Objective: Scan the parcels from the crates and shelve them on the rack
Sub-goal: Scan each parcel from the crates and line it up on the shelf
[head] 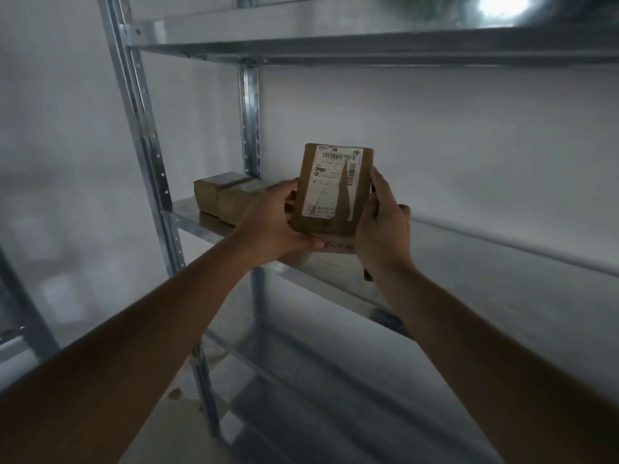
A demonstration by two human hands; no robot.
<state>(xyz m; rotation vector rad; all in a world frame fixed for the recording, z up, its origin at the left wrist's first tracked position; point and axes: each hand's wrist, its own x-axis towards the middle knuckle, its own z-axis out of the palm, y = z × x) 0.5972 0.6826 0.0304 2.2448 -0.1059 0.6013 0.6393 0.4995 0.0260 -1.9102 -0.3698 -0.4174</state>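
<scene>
A brown cardboard parcel (331, 190) with a white barcode label stands upright over the middle shelf (469, 262) of the metal rack. My left hand (271, 226) grips its left side and lower edge. My right hand (382, 226) grips its right side, fingers curled round the edge. Two more brown parcels (224, 192) lie side by side on the same shelf at its left end, just behind my left hand.
The rack's upper shelf (368, 48) runs overhead. Perforated steel uprights (147, 145) stand at the left front and behind the parcels. A lower shelf (301, 380) lies below. The white wall is behind, and the shelf stretches bare to the right of the parcel.
</scene>
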